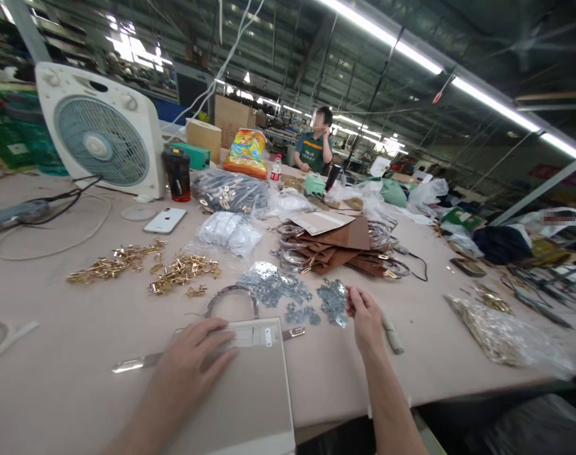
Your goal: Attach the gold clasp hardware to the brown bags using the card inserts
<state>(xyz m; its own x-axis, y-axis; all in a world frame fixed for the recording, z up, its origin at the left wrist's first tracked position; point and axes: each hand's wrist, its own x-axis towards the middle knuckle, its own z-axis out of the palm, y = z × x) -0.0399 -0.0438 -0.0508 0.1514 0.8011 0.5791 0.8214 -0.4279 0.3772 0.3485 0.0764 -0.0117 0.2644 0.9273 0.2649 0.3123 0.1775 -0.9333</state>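
My left hand (193,360) lies flat with fingers spread on a pale grey flat panel (259,392) near the table's front edge. A curved grey handle (231,294) with metal end clips sticks out from the panel's far edge. My right hand (363,316) reaches into a scatter of small silvery metal plates (288,291), its fingertips pinched together at the pile's right part; what they hold is too small to make out. A small grey stick-like tool (392,333) lies just right of that hand.
Gold metal fittings (140,265) lie to the left, brown leather pieces with ring handles (344,249) beyond the plates. A white box fan (102,129), phone (164,220), black cup (177,175) and bags of parts stand further back. A person in green (315,148) sits at the far end.
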